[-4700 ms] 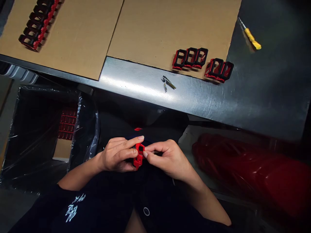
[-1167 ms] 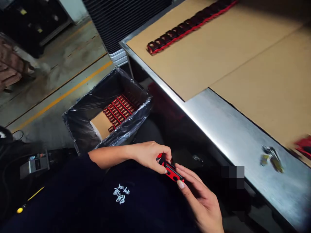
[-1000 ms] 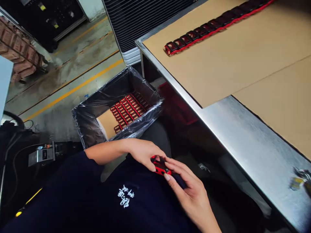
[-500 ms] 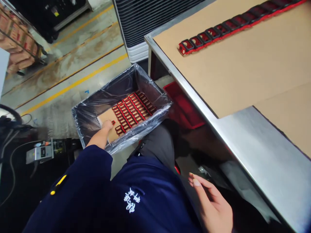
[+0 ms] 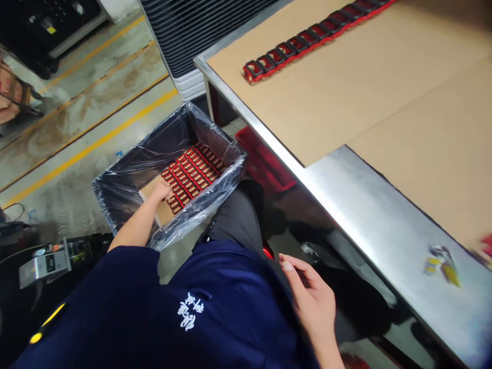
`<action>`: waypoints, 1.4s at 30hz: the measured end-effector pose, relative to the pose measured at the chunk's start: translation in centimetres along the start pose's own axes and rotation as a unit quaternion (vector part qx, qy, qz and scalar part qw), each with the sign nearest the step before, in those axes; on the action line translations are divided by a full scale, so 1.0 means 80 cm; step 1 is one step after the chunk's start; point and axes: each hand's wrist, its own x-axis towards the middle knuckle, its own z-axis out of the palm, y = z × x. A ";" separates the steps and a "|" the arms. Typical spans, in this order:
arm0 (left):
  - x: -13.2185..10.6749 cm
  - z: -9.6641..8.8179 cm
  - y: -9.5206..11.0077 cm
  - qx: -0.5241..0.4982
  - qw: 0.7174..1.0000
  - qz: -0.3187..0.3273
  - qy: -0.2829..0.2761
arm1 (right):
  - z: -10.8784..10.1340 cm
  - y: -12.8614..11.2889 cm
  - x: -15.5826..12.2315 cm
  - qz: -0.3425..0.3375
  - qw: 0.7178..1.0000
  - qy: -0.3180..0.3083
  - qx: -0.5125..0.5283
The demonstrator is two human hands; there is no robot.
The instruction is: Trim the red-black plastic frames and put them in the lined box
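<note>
My left hand (image 5: 163,190) reaches down into a plastic-lined bin (image 5: 134,154). Its fingers are closed at the near end of rows of small red-and-black rectangular frames (image 5: 192,171). Whether a frame is between the fingertips is hidden. The frames lie side by side on a cardboard sheet (image 5: 164,212) inside the bin. In front of my body, below the table edge, hovers my right hand (image 5: 313,294), thumb and forefinger drawn together and no object visible in them.
A metal table (image 5: 338,187) covered with cardboard stands to the right, bearing a long row of similar red-and-black frames (image 5: 303,41). Blurred keys (image 5: 442,264) lie on its bare metal. A red crate (image 5: 265,159) sits beneath. At lower left is a grey device (image 5: 46,264).
My left hand has moved to the end of the frame row; the small frame visible at its fingertips before is no longer distinct. The view has swung right, bringing the keys into sight.
</note>
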 end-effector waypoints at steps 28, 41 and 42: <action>-0.244 0.260 0.137 -0.215 0.682 0.224 -0.663 | -0.059 -0.021 -0.068 -0.173 0.963 0.105 0.176; -0.240 0.228 0.144 -0.047 0.666 0.519 -0.534 | -0.045 -0.021 -0.063 -0.215 0.961 0.049 0.169; -0.242 0.229 0.144 -0.053 0.671 0.517 -0.528 | -0.044 -0.021 -0.063 -0.226 0.958 0.048 0.167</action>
